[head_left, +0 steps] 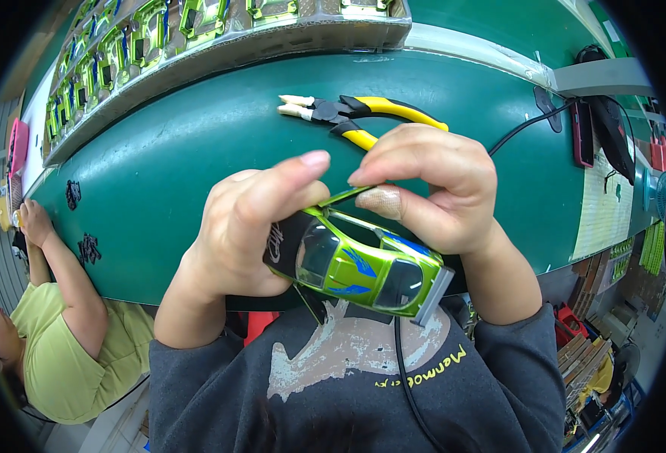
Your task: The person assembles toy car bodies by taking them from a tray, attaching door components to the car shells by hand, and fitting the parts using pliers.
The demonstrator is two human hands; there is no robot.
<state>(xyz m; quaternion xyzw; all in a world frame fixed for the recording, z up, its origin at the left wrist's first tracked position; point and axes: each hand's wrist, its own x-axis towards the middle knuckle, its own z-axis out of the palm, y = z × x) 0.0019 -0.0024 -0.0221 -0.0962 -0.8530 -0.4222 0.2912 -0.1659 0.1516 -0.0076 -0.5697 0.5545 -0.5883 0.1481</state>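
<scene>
Gripping a green toy car (363,268) at frame centre, the left hand (242,234) clenched its black nose while the right hand (431,189) pinched a roof strip; fitting looked unfinished. Yellow-handled pliers (355,117) lay above on the desk (159,174).

At the centre of the frame, the left hand (246,226) and right hand (431,189) together hold a green toy car (359,264) with blue markings above the green surface (159,174). Yellow-handled pliers (355,113) lie just beyond the hands. A tray of green car parts (197,38) runs along the upper left, and a person in a yellow-green shirt (61,332) sits at lower left.
</scene>
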